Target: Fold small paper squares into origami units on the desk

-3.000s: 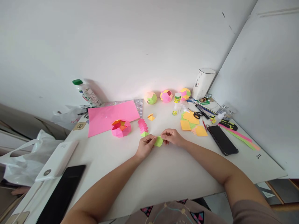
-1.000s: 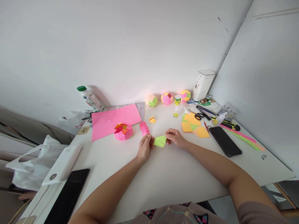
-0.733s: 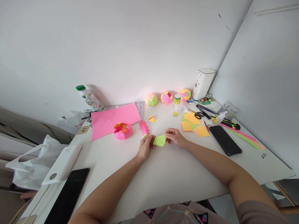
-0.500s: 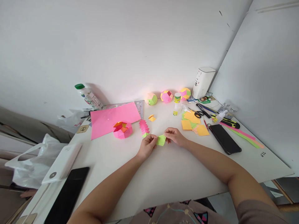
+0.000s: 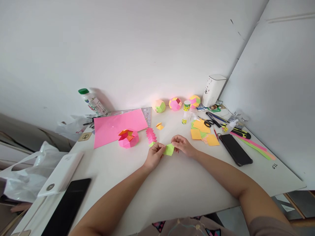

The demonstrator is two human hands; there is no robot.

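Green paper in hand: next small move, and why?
I'd probably press a crease into the green paper with the right hand: the left hand grips its opposite side, its visible face looks mostly flat, and the pink paper pieces just beyond look folded. Any crease hidden by the hands can't be judged.

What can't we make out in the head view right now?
All head view:
Green paper: left end covered by the left hand, upper right corner by the right hand.
Gridded strip: partly covered by the pink sheet.
Black slab: near end cut off by the bottom edge.
White bottle: label's small print too small to read.
White bag: contents hidden by its plastic.
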